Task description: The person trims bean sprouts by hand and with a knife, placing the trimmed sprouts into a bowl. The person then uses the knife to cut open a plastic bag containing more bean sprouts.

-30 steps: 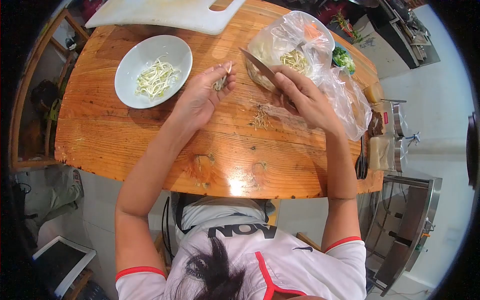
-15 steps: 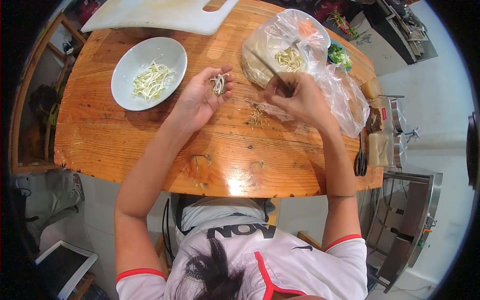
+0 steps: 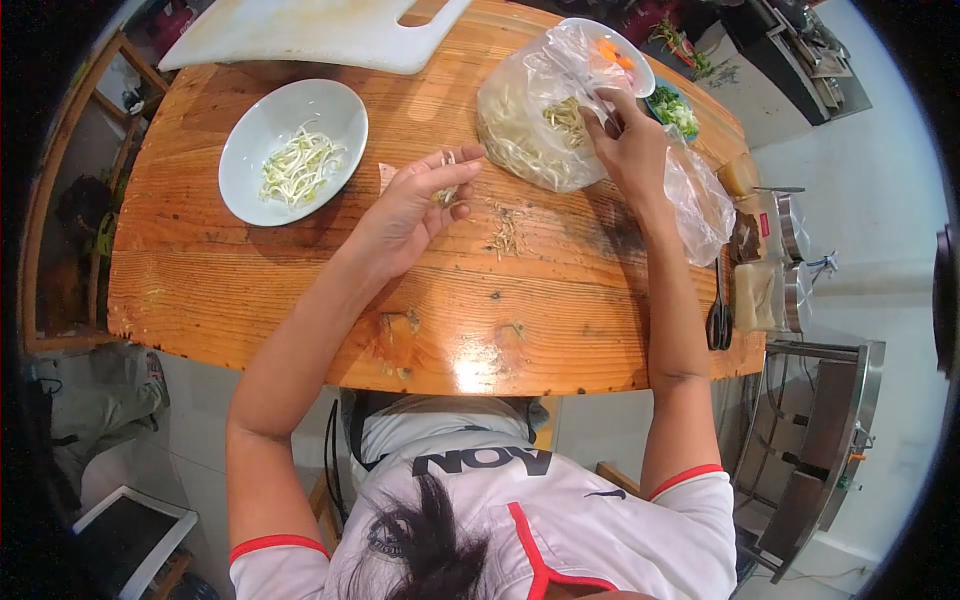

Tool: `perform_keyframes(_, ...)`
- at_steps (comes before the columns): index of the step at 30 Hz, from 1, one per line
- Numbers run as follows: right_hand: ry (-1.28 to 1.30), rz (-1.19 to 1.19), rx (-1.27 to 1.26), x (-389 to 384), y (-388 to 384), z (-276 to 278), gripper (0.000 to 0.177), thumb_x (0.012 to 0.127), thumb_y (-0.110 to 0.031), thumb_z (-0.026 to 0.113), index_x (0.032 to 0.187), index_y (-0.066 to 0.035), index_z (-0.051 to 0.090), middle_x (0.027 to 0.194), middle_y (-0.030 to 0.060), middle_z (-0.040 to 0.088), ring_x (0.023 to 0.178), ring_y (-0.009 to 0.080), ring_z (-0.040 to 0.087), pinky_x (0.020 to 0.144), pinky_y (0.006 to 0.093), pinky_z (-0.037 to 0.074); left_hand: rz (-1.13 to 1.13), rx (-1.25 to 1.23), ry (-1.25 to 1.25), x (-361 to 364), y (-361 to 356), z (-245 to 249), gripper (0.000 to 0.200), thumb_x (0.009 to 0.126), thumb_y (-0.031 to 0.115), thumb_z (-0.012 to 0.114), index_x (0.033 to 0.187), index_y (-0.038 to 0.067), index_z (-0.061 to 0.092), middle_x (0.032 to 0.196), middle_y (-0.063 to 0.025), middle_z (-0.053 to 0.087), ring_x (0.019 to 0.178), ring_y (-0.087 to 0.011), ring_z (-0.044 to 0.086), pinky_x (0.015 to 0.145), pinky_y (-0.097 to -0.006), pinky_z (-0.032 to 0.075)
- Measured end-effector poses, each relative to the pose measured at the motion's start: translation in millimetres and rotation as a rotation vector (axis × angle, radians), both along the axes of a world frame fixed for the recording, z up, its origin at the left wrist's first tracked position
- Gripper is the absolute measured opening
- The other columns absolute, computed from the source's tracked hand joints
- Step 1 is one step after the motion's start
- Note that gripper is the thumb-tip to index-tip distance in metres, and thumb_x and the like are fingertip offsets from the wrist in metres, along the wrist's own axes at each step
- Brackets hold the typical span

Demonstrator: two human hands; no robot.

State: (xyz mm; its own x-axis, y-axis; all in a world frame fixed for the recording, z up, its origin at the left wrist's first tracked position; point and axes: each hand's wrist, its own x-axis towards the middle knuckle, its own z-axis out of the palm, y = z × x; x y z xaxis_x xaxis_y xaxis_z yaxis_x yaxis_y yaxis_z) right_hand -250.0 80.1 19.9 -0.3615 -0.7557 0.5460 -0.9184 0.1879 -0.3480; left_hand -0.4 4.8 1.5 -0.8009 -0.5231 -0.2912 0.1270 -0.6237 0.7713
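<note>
My left hand [image 3: 415,205] is curled round a few bean sprouts [image 3: 447,183], over the middle of the table. My right hand [image 3: 632,145] is at the clear plastic bag [image 3: 520,90], its fingers closed on a slim grey knife-like tool [image 3: 590,88]. The tool's kind is hard to make out, as it lies against the shiny plastic. More bean sprouts [image 3: 565,122] show in and through the bag. To the left, a white bowl [image 3: 238,165] holds cleaned-looking sprouts [image 3: 300,168]. Between my hands lies a little heap of brownish sprout tails [image 3: 508,232].
A white cutting board [image 3: 310,35] lies at the back left. Beyond the bag stand a white plate with orange pieces [image 3: 607,48] and a dish of chopped greens [image 3: 675,110]. Black-handled scissors [image 3: 719,325] and lidded containers [image 3: 760,295] line the right edge.
My right hand has moved up and right, bringing the tool from over the table to the bag. My left hand has turned and its fingers have curled further round the sprouts. The bag has shifted.
</note>
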Motion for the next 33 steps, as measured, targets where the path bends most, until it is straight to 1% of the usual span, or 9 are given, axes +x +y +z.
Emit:
perform_keyframes(6,0.143,-0.063,0.108,-1,-1,-2,0.028,0.078,-0.036,0.069,0.087,-0.009,0.067,0.068,0.0143,0.064,0.063,0.0307,0.063,0.058,0.0383,0.049,-0.019,0.115,0.052,2,-4,-6,0.035,0.091,0.023,0.055,0.119,0.002,0.05,0.087,0.0041,0.052,0.077,-0.0052,0.05,0.069,-0.0198,0.044)
perform_keyframes(9,0.105,-0.08,0.092,-6,-1,-6,0.027,0.078,-0.033,0.071,0.087,-0.007,0.068,0.052,0.0075,0.049,0.046,0.016,0.044,0.048,0.0304,0.037,-0.021,0.102,0.042,3,-2,-1,0.039,0.091,0.024,0.054,0.122,0.001,0.05,0.087,0.0035,0.053,0.077,-0.0057,0.05,0.069,-0.0201,0.044)
perform_keyframes(12,0.001,-0.094,0.108,-4,-1,-4,0.028,0.075,-0.036,0.071,0.085,-0.009,0.069,0.063,0.013,0.061,0.057,0.0281,0.06,0.054,0.037,0.046,-0.023,0.109,0.039,3,-3,-2,0.041,0.09,0.024,0.056,0.124,0.001,0.05,0.087,0.0034,0.053,0.077,-0.0056,0.05,0.069,-0.0198,0.045)
perform_keyframes(18,-0.474,0.091,0.078,-10,4,15,0.024,0.075,-0.021,0.077,0.086,-0.002,0.069,0.059,0.0,0.058,0.054,0.0045,0.049,0.05,0.0217,0.036,-0.008,0.103,0.028,2,-1,-1,0.041,0.089,0.023,0.059,0.122,0.001,0.051,0.086,0.0032,0.053,0.076,-0.0042,0.05,0.069,-0.0177,0.046)
perform_keyframes(22,-0.634,0.159,-0.077,0,9,34,0.022,0.078,-0.02,0.075,0.083,0.0,0.069,0.064,-0.003,0.059,0.056,0.0035,0.049,0.051,0.0187,0.035,-0.042,0.088,0.069,3,-1,-3,0.043,0.089,0.023,0.059,0.124,0.0,0.05,0.087,0.003,0.053,0.078,-0.0043,0.051,0.072,-0.0177,0.047)
perform_keyframes(25,-0.715,0.125,-0.104,10,12,44,0.021,0.078,-0.022,0.075,0.085,-0.003,0.067,0.063,-0.0069,0.053,0.051,0.0005,0.037,0.044,0.0194,0.024,-0.066,0.128,0.101,3,-2,-5,0.043,0.089,0.024,0.059,0.124,0.001,0.05,0.088,0.0028,0.054,0.08,-0.0048,0.053,0.073,-0.0181,0.048)
perform_keyframes(28,-0.926,0.159,-0.046,23,16,54,0.02,0.078,-0.023,0.074,0.085,-0.005,0.067,0.06,-0.007,0.05,0.05,0.0013,0.037,0.044,0.0191,0.023,-0.066,0.136,0.083,3,-2,-2,0.042,0.089,0.024,0.059,0.124,0.002,0.05,0.09,0.0022,0.055,0.081,-0.0052,0.053,0.074,-0.0188,0.048)
perform_keyframes(31,-0.979,0.229,-0.02,42,17,55,0.019,0.078,-0.022,0.074,0.084,-0.006,0.067,0.058,-0.0068,0.048,0.049,0.0022,0.037,0.044,0.0195,0.023,-0.039,0.111,0.047,2,1,4,0.041,0.089,0.023,0.059,0.123,0.003,0.051,0.092,0.0016,0.056,0.082,-0.0051,0.054,0.074,-0.0196,0.049)
perform_keyframes(33,-0.891,0.284,0.078,56,19,57,0.018,0.079,-0.021,0.072,0.084,-0.005,0.067,0.059,-0.0069,0.05,0.049,0.002,0.038,0.045,0.0192,0.027,-0.031,0.071,0.035,3,3,6,0.039,0.088,0.023,0.061,0.121,0.004,0.052,0.093,0.0013,0.057,0.084,-0.005,0.055,0.075,-0.0203,0.049)
